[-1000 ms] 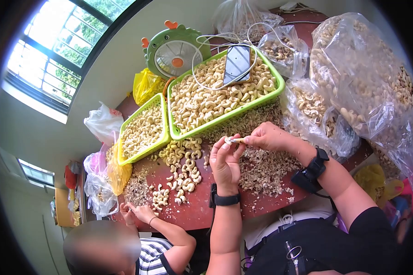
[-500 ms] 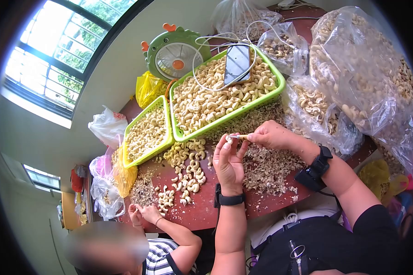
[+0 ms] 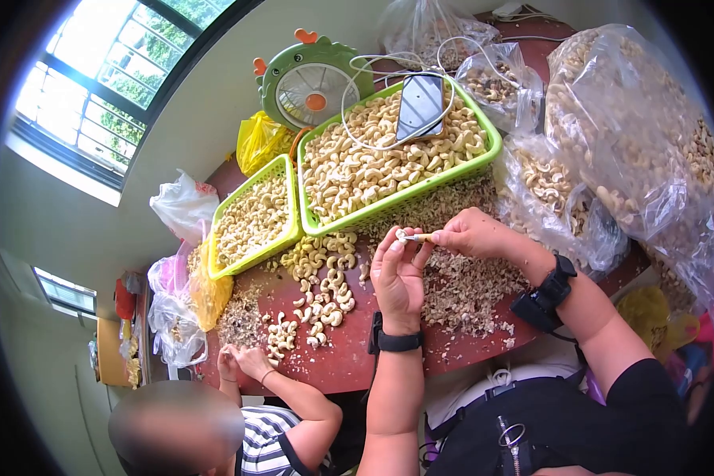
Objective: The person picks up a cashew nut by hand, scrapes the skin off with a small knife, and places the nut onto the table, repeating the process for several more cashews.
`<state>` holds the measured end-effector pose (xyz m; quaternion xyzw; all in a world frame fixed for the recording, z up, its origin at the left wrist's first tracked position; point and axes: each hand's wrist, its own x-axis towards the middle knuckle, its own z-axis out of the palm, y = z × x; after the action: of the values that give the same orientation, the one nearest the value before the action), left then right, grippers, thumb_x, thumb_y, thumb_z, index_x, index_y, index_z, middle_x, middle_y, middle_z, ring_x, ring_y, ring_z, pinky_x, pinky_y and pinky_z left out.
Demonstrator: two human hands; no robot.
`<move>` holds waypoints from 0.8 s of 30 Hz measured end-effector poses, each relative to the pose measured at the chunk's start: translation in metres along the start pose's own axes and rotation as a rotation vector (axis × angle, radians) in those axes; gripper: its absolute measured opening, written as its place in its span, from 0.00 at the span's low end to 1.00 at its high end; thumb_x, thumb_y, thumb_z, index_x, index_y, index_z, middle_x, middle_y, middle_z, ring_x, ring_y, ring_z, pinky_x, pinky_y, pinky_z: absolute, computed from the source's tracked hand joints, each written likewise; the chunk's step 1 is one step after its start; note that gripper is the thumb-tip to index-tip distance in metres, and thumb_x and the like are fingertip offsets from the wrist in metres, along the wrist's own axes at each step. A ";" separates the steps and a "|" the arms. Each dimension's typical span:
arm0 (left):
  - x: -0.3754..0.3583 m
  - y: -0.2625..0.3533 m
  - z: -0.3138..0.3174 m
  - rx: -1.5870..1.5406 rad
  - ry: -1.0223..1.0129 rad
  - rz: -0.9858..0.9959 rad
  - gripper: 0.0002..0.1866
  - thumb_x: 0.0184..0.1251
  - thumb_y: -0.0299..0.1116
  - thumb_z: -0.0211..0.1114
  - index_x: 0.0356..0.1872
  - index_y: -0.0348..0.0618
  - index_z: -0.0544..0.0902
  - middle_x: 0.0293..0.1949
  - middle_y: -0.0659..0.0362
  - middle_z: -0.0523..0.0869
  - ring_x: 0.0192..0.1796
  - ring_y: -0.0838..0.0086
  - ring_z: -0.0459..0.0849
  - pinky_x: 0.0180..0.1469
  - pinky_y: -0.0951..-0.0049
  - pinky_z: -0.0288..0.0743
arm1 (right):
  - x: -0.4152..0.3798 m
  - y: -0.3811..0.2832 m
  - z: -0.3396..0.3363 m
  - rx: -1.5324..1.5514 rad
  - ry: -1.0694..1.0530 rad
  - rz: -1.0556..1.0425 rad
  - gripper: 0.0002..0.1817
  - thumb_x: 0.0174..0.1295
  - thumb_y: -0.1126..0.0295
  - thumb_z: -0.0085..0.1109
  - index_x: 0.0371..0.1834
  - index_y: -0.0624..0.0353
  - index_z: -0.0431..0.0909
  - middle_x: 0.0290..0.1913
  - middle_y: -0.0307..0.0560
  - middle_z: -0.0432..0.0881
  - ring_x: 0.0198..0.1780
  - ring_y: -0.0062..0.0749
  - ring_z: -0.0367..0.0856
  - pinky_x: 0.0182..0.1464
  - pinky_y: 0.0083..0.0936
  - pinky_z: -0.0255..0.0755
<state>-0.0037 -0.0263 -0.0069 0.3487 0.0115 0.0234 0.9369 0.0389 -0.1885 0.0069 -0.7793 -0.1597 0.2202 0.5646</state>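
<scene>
My left hand (image 3: 399, 279), palm up, pinches a pale cashew nut (image 3: 401, 236) between its fingertips. In my right hand (image 3: 470, 233) is a small knife (image 3: 420, 237) with a light handle, its short blade touching the nut. Both hands are above the dark red table, between loose peeled cashews (image 3: 325, 305) on the left and a heap of brown skin flakes (image 3: 472, 295) under and to the right. Just beyond them stands a large green basket (image 3: 401, 193) full of cashews.
A smaller yellow-green basket (image 3: 255, 261) of cashews adjoins the large one, where a phone (image 3: 420, 107) and white cable lie. Behind stands a green fan (image 3: 316, 86). Bulky clear bags (image 3: 623, 119) of nuts fill the right. A co-worker's hands (image 3: 242, 362) are at the near left edge.
The camera view has shifted slightly. My hands stay together, with the nut and knife still held and the nut turned a little.
</scene>
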 end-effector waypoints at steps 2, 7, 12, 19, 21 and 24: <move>0.000 0.000 -0.002 -0.013 0.006 -0.003 0.14 0.55 0.26 0.54 0.44 0.33 0.71 0.41 0.49 0.78 0.47 0.62 0.77 0.52 0.61 0.73 | 0.000 0.000 -0.001 -0.007 -0.003 0.007 0.24 0.55 0.52 0.53 0.12 0.61 0.75 0.11 0.35 0.68 0.15 0.17 0.64 0.19 0.18 0.58; 0.000 -0.003 -0.003 -0.117 -0.019 0.018 0.13 0.56 0.24 0.54 0.43 0.33 0.71 0.38 0.51 0.79 0.46 0.64 0.78 0.50 0.60 0.74 | -0.004 -0.010 0.001 0.033 0.046 -0.009 0.24 0.55 0.51 0.53 0.12 0.61 0.75 0.11 0.35 0.69 0.15 0.16 0.64 0.19 0.17 0.59; -0.002 -0.002 0.005 -0.119 0.012 0.016 0.14 0.56 0.25 0.54 0.44 0.33 0.71 0.40 0.50 0.78 0.46 0.65 0.77 0.50 0.61 0.74 | 0.002 0.001 0.001 0.034 -0.001 -0.053 0.24 0.55 0.51 0.53 0.13 0.61 0.75 0.12 0.36 0.71 0.16 0.17 0.66 0.20 0.17 0.61; -0.002 -0.005 0.003 -0.057 0.036 0.015 0.16 0.59 0.28 0.51 0.48 0.31 0.68 0.41 0.48 0.78 0.46 0.63 0.77 0.50 0.61 0.74 | 0.001 0.002 0.002 -0.026 0.027 -0.071 0.23 0.54 0.52 0.53 0.14 0.61 0.76 0.12 0.37 0.71 0.16 0.18 0.67 0.21 0.18 0.62; -0.001 -0.006 0.003 -0.039 0.042 0.018 0.16 0.59 0.28 0.51 0.48 0.30 0.68 0.40 0.48 0.78 0.46 0.63 0.77 0.49 0.61 0.75 | 0.002 0.002 0.002 -0.050 0.036 -0.069 0.23 0.55 0.52 0.53 0.14 0.62 0.76 0.12 0.38 0.72 0.16 0.18 0.67 0.21 0.18 0.62; -0.001 -0.008 0.004 -0.017 0.075 0.040 0.17 0.59 0.28 0.50 0.48 0.28 0.67 0.40 0.48 0.78 0.45 0.63 0.78 0.49 0.61 0.75 | 0.001 0.000 0.002 -0.075 0.050 -0.069 0.23 0.55 0.52 0.53 0.15 0.62 0.76 0.13 0.39 0.72 0.17 0.18 0.68 0.21 0.19 0.63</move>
<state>-0.0047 -0.0347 -0.0090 0.3399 0.0395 0.0554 0.9380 0.0391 -0.1865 0.0064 -0.7992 -0.1804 0.1750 0.5460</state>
